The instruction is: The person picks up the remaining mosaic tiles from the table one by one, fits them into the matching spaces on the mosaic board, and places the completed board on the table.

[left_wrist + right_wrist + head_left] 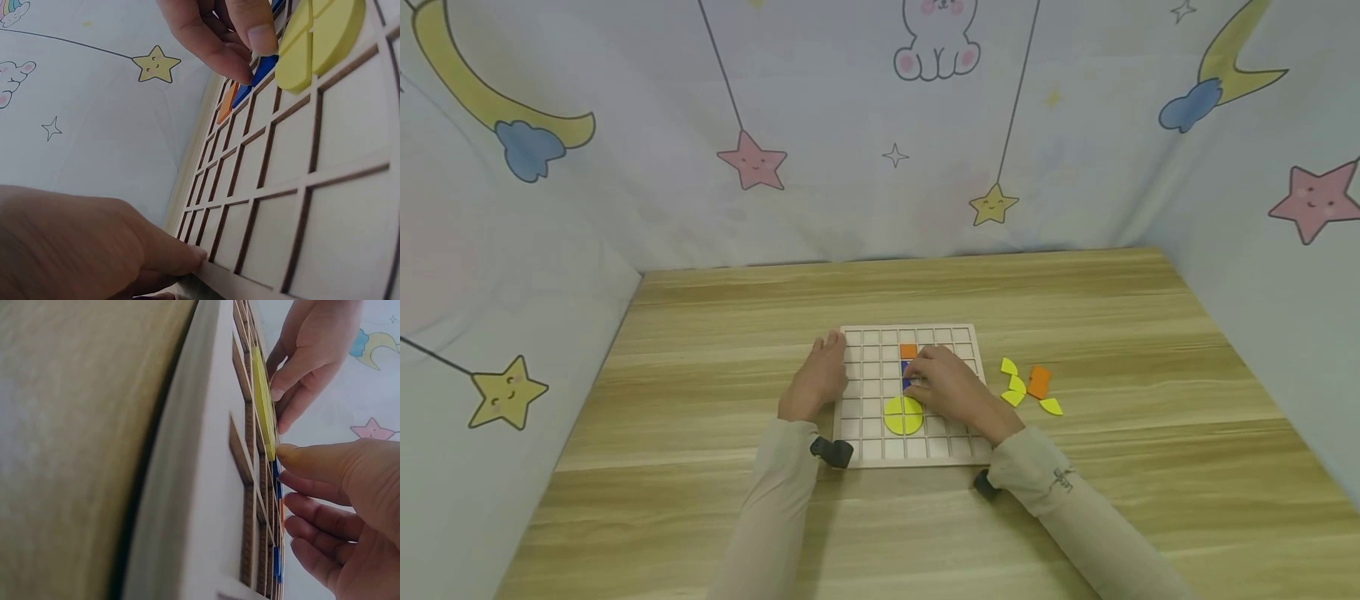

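A wooden grid board (pixel 862 450) lies on the table. My left hand (pixel 817 379) holds its left edge, the thumb on the rim in the left wrist view. Over the middle of the board, my right hand (pixel 955 385) pinches a blue tile (pixel 266 66) between thumb and index finger, low at the grid. Four-part yellow quarter pieces form a disc (pixel 903 416) just nearer to me. Beyond the pinched tile sit another blue tile (pixel 241 95) and an orange square (pixel 908 352). More blue (pixel 277 562) shows past the fingers in the right wrist view; the hand hides part of the grid.
Right of the board lie several loose yellow quarter pieces (pixel 1009 367) and orange tiles (pixel 1038 382). The wood-grain table (pixel 700 350) is bounded by printed cloth walls (pixel 850 217) at the back and sides. A black wrist camera (pixel 833 452) overlaps the board's near left corner.
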Available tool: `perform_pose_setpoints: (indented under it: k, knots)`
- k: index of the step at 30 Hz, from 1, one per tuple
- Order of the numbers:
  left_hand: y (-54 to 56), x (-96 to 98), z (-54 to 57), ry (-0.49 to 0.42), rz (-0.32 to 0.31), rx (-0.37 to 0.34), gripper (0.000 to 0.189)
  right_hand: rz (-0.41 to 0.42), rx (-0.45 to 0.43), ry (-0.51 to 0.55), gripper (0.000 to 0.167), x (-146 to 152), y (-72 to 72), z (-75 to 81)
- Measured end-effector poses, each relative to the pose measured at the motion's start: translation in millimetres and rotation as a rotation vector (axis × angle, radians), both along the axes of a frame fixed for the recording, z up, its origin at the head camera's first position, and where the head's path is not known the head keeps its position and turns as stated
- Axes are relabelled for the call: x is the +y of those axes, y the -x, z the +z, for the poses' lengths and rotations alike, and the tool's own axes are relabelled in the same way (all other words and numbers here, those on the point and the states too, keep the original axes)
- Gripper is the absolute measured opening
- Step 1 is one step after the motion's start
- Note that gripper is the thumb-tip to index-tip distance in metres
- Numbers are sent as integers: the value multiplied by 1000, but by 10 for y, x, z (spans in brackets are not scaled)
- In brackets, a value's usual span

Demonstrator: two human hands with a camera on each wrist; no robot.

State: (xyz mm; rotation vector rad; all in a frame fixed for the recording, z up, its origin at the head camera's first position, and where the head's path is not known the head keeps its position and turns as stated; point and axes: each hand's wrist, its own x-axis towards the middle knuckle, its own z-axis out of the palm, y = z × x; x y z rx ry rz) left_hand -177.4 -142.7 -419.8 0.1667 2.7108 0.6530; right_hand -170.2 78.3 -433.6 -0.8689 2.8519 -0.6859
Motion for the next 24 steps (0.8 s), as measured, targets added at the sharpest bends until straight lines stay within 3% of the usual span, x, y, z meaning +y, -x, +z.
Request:
perform_pose_setpoints:
  k: [24]
  knots:
    - [10,12,6,21,-9,2,57,-5,25,35,23,45,-22,76]
